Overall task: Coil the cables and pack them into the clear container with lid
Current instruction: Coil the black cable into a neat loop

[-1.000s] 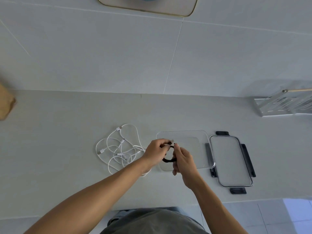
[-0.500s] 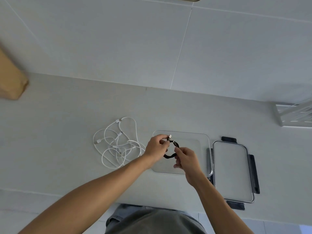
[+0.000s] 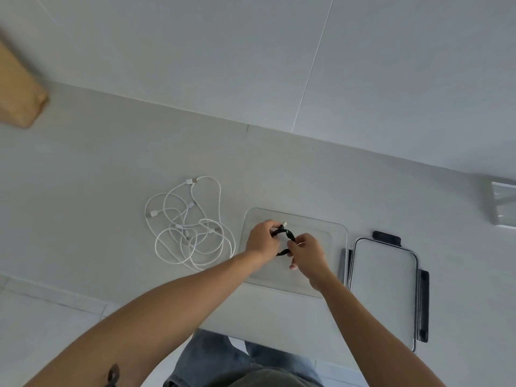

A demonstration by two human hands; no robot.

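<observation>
We've got the black cable (image 3: 287, 236) wound into a small loop, held over the open clear container (image 3: 339, 233). Left hand (image 3: 262, 241) fingers pinch the loop's left side, plug tip poking out above them. Right hand (image 3: 307, 254) fingers are closed on the right side. White cables (image 3: 190, 222) lie in a loose tangle just left of the container. Lid (image 3: 384, 289) sits flat just right of it, on the counter (image 3: 111, 163).
</observation>
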